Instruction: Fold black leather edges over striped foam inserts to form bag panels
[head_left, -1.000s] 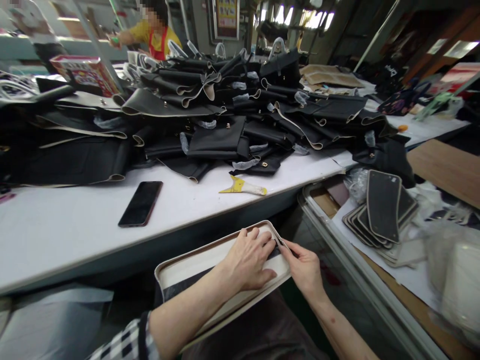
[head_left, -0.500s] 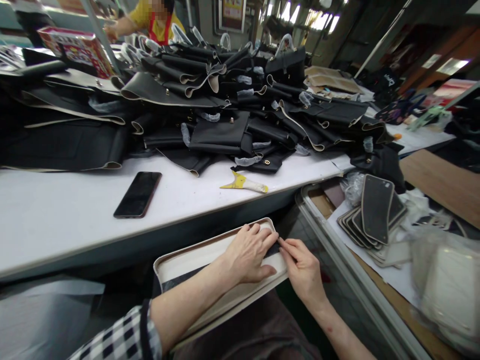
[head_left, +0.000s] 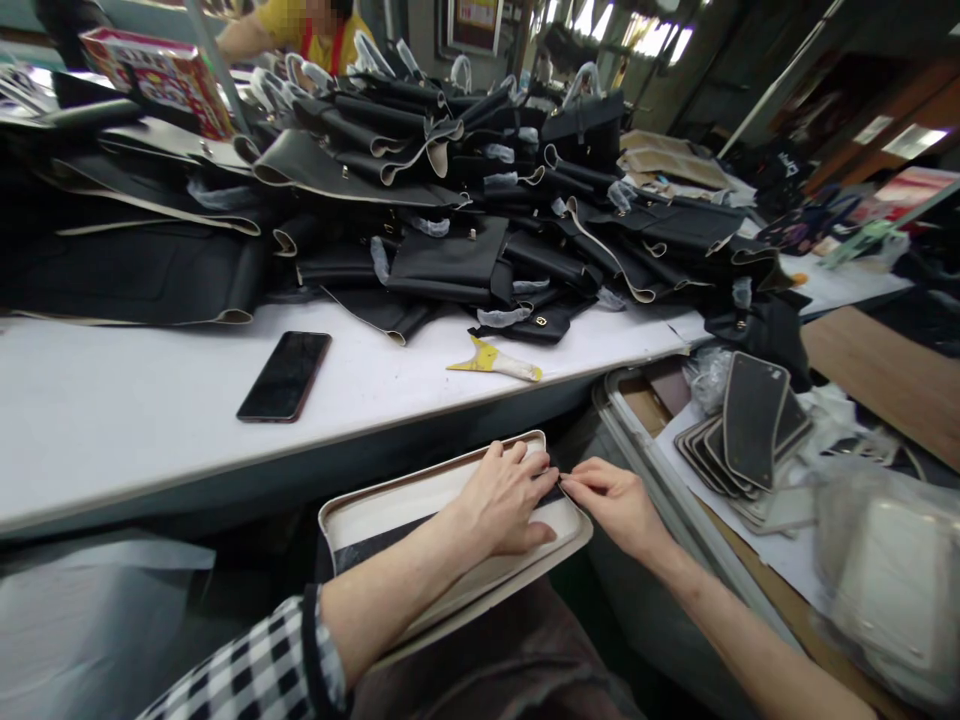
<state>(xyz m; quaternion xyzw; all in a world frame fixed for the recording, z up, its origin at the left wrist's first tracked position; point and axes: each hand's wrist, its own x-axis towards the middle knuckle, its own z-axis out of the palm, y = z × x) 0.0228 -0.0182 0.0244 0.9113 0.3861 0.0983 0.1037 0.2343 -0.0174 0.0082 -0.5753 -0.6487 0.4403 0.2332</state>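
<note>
An unfinished bag piece (head_left: 420, 502), open side up, rests at a slant over my lap. It has a cream inside, a raised pale rim and a black strip (head_left: 375, 547) along its middle. My left hand (head_left: 504, 505) lies on the inside near the right end, fingers stretched out and thumb apart. At that end, my right hand (head_left: 611, 503) pinches the rim between thumb and fingertips, close to the left fingertips. Whether a smaller part is also in the pinch is hidden.
Black bags (head_left: 450, 260) are heaped across the white table (head_left: 165, 400). A phone (head_left: 285, 376) and a yellow-and-white tool (head_left: 495, 360) lie near its front edge. At right are stacked dark panels (head_left: 756, 415) and a plastic-wrapped bundle (head_left: 892, 580). Behind the heap is a person in yellow (head_left: 274, 25).
My right hand has drawn slightly outward, its forearm now lower and more slanted to the right. My left hand stays pressed on the bag piece. The view has shifted a little.
</note>
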